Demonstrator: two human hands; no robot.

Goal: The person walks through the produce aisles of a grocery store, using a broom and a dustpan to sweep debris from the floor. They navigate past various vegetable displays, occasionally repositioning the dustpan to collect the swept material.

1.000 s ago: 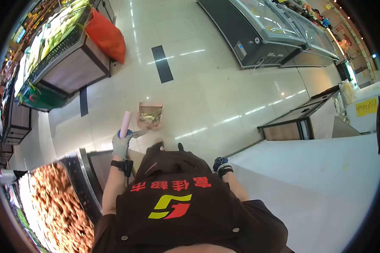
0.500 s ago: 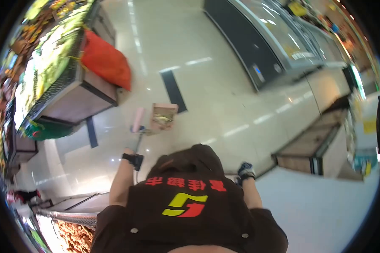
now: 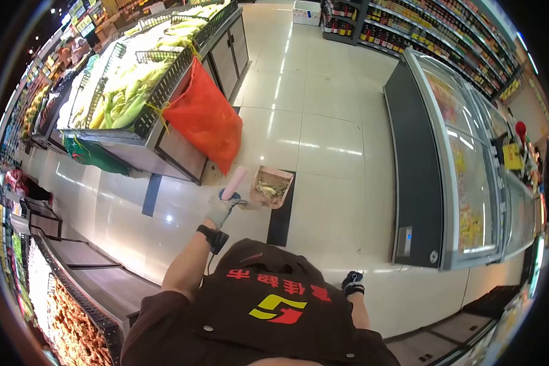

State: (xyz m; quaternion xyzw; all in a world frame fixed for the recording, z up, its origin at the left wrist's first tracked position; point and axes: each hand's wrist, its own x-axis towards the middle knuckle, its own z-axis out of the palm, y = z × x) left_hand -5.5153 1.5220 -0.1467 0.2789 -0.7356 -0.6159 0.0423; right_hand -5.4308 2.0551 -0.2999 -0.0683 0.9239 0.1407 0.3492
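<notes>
My left hand (image 3: pixel 221 207), in a light glove with dark fingers, is closed around the pink handle (image 3: pixel 235 183) of a dustpan. The pan (image 3: pixel 272 188) is pinkish, shows just right of the handle, and holds pale green and yellowish scraps like corn husks. A black device (image 3: pixel 215 238) is strapped to my left wrist. My right hand (image 3: pixel 352 283), in a dark blue glove, hangs low at my right side with its fingers curled in and nothing visible in them. My dark apron (image 3: pixel 268 299) lies between my arms.
Corn fills black crates (image 3: pixel 125 91) on a stand at left, with an orange mesh bag (image 3: pixel 210 119) hanging from its corner. A glass-topped freezer (image 3: pixel 418 165) stands on the right. Shelves of bottles (image 3: pixel 390 30) line the back; a bin of brown produce (image 3: pixel 73 323) is lower left.
My view has tilted up and turned, so the freezer, shelves and corn stand show more fully. My left hand and the dustpan appear farther right; the left hand still grips the handle.
</notes>
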